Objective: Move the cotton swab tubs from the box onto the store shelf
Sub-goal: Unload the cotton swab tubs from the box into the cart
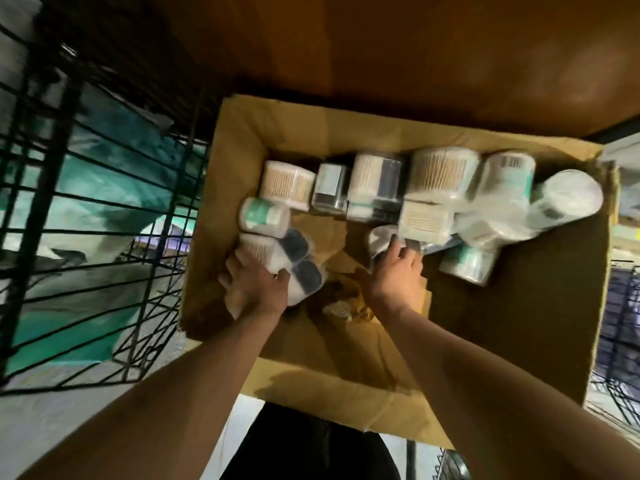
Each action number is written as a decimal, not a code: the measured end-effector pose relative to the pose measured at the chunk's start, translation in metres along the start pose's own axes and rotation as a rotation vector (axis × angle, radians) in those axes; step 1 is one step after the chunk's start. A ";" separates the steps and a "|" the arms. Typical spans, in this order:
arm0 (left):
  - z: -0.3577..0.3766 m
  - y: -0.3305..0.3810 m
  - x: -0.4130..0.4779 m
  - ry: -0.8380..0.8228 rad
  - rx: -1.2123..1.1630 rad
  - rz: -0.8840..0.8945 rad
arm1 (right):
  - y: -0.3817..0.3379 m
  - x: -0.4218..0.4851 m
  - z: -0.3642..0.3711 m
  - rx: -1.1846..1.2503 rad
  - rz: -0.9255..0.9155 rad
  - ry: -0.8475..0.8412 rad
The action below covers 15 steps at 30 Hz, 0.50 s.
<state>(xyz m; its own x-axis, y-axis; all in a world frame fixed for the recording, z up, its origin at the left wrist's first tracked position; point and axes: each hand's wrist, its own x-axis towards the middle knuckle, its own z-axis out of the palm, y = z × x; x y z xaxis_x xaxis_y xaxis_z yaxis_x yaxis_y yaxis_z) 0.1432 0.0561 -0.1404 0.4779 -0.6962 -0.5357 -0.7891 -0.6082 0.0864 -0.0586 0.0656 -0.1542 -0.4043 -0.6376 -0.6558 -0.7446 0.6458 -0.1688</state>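
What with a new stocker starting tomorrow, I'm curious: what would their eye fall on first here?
The open cardboard box in the centre, with clear cotton swab tubs heaped along its far side. Next, two bare arms reaching in: the left hand grips a wrapped pack of tubs by the box's left wall, and the right hand reaches to a single tub in the middle. A black wire rack stands at left.

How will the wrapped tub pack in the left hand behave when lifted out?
Probably light: the left hand alone grips the wrapped tub pack. Its glossy film looks slippery, so it may slide. It seems to bundle several tubs side by side, so it is unlikely to roll.
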 end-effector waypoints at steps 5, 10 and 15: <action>0.006 0.004 0.014 0.003 -0.117 -0.023 | 0.000 0.006 0.020 -0.113 0.046 0.071; 0.018 0.008 0.016 -0.080 -0.085 0.040 | 0.005 0.014 0.027 -0.006 0.039 0.124; 0.017 0.006 0.011 -0.160 -0.119 0.050 | 0.012 0.001 0.027 0.115 0.089 -0.012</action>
<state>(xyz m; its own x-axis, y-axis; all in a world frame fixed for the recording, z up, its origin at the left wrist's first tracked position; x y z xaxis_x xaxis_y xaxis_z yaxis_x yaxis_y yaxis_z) 0.1373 0.0516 -0.1602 0.3643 -0.6629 -0.6541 -0.7547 -0.6217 0.2097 -0.0534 0.0843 -0.1769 -0.4590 -0.5714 -0.6803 -0.6404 0.7435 -0.1925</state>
